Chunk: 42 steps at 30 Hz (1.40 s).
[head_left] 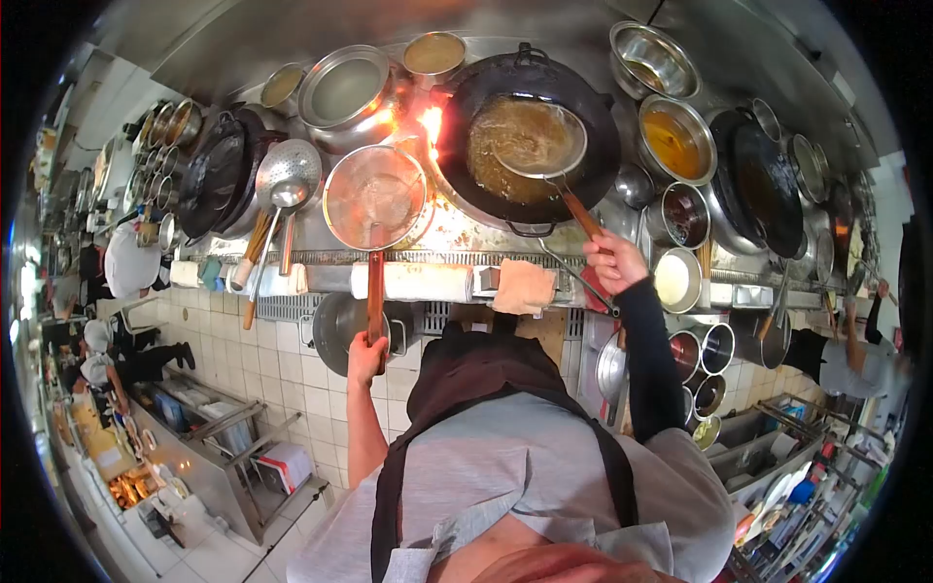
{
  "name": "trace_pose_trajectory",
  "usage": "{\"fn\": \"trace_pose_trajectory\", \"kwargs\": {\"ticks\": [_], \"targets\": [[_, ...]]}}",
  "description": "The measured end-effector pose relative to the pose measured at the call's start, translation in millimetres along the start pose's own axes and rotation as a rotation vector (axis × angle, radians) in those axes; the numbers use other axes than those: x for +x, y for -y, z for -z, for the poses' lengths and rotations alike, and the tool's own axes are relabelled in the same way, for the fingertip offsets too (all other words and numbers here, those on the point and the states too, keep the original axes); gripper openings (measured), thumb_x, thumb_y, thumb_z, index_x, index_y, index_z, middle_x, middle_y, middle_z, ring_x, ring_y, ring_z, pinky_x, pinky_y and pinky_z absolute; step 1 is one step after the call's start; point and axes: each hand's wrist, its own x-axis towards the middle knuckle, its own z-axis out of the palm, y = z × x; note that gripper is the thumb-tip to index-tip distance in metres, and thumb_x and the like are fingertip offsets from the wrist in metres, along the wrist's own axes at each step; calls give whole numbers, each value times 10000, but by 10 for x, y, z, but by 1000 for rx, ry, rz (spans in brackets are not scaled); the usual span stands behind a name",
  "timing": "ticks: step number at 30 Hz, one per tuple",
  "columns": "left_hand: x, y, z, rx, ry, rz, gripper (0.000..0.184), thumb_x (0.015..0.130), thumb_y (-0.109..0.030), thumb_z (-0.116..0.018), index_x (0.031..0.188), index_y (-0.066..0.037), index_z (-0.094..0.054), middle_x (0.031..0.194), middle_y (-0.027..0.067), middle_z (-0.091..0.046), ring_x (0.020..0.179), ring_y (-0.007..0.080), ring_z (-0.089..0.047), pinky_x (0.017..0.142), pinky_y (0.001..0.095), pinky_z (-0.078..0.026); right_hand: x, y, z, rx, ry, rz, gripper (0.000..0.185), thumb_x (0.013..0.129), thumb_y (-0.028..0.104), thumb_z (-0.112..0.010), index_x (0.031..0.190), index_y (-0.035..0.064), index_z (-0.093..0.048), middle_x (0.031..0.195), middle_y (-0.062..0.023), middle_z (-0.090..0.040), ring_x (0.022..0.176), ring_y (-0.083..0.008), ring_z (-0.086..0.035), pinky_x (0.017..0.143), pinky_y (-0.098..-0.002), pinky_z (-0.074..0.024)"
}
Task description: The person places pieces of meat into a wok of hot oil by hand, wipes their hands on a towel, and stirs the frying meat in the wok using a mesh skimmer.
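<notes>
Closest is a grey shirt (510,457) under a dark apron (486,381). The left hand (367,360) grips a strainer (375,189) beside the wok (600,112), and the right hand (615,262) a second strainer (544,142) inside it, both by wooden handles (375,296). Both strainers look light and stiff, maybe greasy, so holding at the handles seems best.

A steel wall (258,49) rises along the far side of the cooking counter (486,233), dull grey with soft streaks of reflected light; pale square tiles cover the floor (326,403), with a slotted drain grate (287,308) running below the counter's near edge; a metal work table (231,491) stands at left; metal racks (802,418), crowded with kitchen goods, stand at right; a white glow shows at far left.
</notes>
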Motion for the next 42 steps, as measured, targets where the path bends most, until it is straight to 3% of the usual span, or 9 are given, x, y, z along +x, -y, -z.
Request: {"fn": "trace_pose_trajectory", "kwargs": {"ticks": [10,13,16,17,24,26,29,36,42], "targets": [[-70,20,50,-205,85,60,324,936,-117,-675,1195,35,-554,866,86,-680,636,138,-640,559,278,-510,518,-708,-586,-380,28,282,612,1015,81,-470,1589,152,-268,841,-28,-504,485,-14,-308,364,-147,-213],[-90,5,40,-273,120,38,267,960,-130,-665,1153,18,-555,827,78,-678,615,131,-637,526,276,-496,923,-1025,-885,-769,81,624,626,1013,122,-504,1588,114,-257,905,-63,-616,526,-94,-499,415,-242,-393],[-90,17,92,-297,160,29,236,972,-143,-658,1126,6,-558,794,67,-669,590,123,-625,509,270,-481,1424,-1249,-1415,-1626,-209,1160,650,980,164,-508,1563,46,-245,988,-248,-702,809,-401,-680,744,-493,-523],[-101,-8,115,-304,171,33,228,973,-143,-656,1120,3,-559,790,65,-667,585,122,-620,506,268,-477,1468,-1328,-1638,-1759,-343,814,657,964,161,-501,1553,27,-243,993,-302,-698,915,-486,-673,853,-548,-504],[-58,36,270,-375,227,-2,189,986,-178,-648,1069,-31,-563,775,57,-658,545,102,-586,453,249,-433,1593,-2319,-1413,-1739,-365,660,681,933,102,-523,1549,3,-248,871,-329,-659,799,-468,-661,728,-550,-501],[-13,85,287,-415,241,2,194,989,-192,-645,1069,-36,-563,774,60,-658,546,102,-585,457,252,-439,1564,-2998,-881,-1418,-218,1037,629,956,115,-522,1534,13,-297,1071,-306,-671,895,-499,-652,761,-544,-505],[-33,-35,316,-370,308,47,192,994,-205,-639,1065,-45,-561,770,59,-657,551,93,-584,476,252,-453,1405,-3602,-539,-850,17,384,549,1023,152,-520,1538,122,-330,735,-9,-492,577,-96,-497,498,-273,-463],[406,160,464,578,-66,-347,506,897,-261,-712,1235,92,-582,1137,278,-649,1084,395,-628,971,458,-488,1005,-3407,60,-1529,24,-36,518,1002,370,-556,1391,29,-532,924,-148,-688,572,-221,-639,550,-378,-539],[224,-836,125,667,81,-661,433,930,-182,-653,1256,80,-541,948,184,-664,852,309,-646,795,406,-520,-281,-3425,1078,-1238,-586,-20,483,953,267,-584,1332,-32,-580,1043,-236,-704,767,-326,-714,714,-452,-572]]}}
